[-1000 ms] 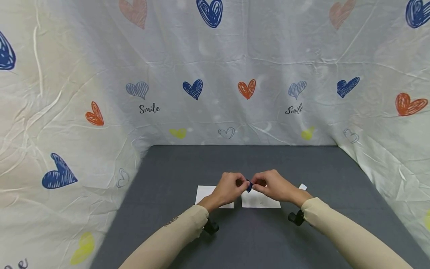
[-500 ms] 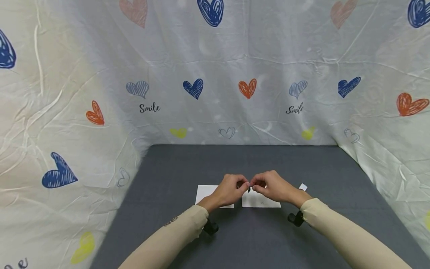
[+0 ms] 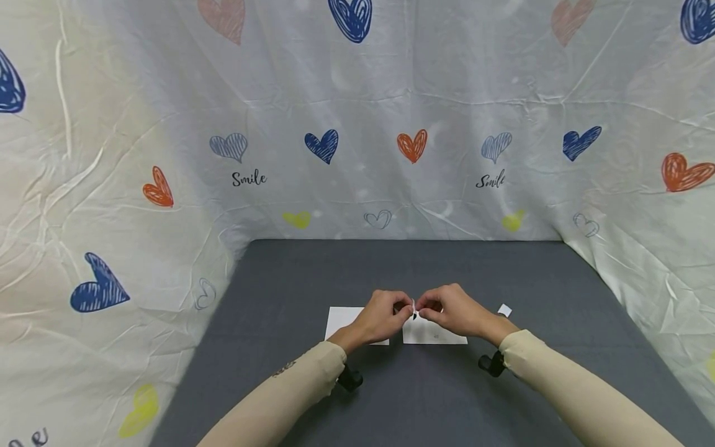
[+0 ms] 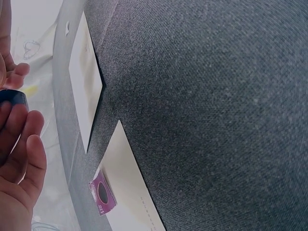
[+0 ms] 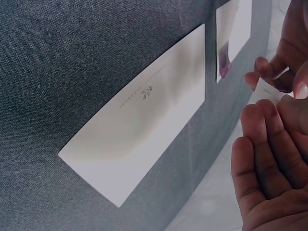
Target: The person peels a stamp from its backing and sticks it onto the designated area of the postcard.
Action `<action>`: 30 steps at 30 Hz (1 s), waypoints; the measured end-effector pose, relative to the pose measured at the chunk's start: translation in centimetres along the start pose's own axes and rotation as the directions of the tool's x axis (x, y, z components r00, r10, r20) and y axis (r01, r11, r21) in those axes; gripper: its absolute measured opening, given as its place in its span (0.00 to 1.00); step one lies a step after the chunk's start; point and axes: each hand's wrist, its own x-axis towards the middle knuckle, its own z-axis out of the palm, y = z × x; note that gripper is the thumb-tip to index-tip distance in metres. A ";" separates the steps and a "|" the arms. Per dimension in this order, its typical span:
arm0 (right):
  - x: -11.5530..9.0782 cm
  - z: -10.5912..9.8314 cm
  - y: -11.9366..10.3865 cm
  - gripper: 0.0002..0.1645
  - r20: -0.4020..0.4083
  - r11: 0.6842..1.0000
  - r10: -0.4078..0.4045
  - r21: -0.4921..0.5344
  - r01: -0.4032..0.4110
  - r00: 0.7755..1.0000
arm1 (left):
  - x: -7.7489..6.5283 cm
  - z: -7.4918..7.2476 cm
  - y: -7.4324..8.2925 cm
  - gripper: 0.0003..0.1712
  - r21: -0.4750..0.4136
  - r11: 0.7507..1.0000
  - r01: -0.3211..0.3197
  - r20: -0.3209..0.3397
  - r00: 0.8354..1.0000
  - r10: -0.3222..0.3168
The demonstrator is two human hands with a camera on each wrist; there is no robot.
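Note:
Between the fingertips of both hands is a small postage stamp (image 4: 17, 97), dark blue on one face. Its white back with a toothed edge (image 5: 265, 90) shows in the right wrist view. My left hand (image 3: 385, 310) pinches it from one side and my right hand (image 3: 455, 308) from the other, the fingertips almost meeting. In the head view they are raised over the inner corner of the right white card (image 3: 432, 336), which bears a small printed leaf. Partly behind my left hand lies the left white card (image 3: 342, 319); a purple stamp (image 4: 102, 195) sits at its corner.
A small white piece (image 3: 505, 310) lies just beyond my right wrist. Dark grey cloth (image 3: 402, 397) covers the table, and a pale curtain (image 3: 357, 186) printed with hearts hangs along its back and sides. Black straps (image 3: 350, 377) circle both wrists.
The stamp has turned in my fingers: its blue face showed to the head camera, then only a narrow dark edge, now a thin white sliver with a dark tip. Both hands barely moved.

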 end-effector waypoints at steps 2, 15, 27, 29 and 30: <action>0.0 0.0 0.0 0.07 0.001 1.000 -0.005 0.008 0.005 1.000 | 0.0 0.0 0.0 0.12 -0.001 1.000 0.001 0.000 1.000 -0.001; 0.1 0.1 -0.2 0.07 -0.001 1.000 0.010 0.003 -0.010 1.000 | 0.0 0.2 -0.1 0.10 -0.025 1.000 -0.009 0.020 1.000 0.009; -0.5 -0.6 0.4 0.07 -0.054 0.997 0.026 -0.070 -0.030 0.998 | 0.0 0.2 0.2 0.09 0.003 0.999 -0.032 0.004 0.999 0.032; -0.6 -0.9 0.6 0.07 -0.061 0.996 0.055 -0.069 -0.059 0.997 | 0.0 0.2 0.2 0.09 0.009 1.000 -0.021 -0.002 1.000 0.021; -0.7 -1.0 0.7 0.07 -0.066 0.995 0.067 -0.071 -0.072 0.996 | 0.0 0.2 0.2 0.09 0.009 1.000 -0.016 -0.003 1.000 0.016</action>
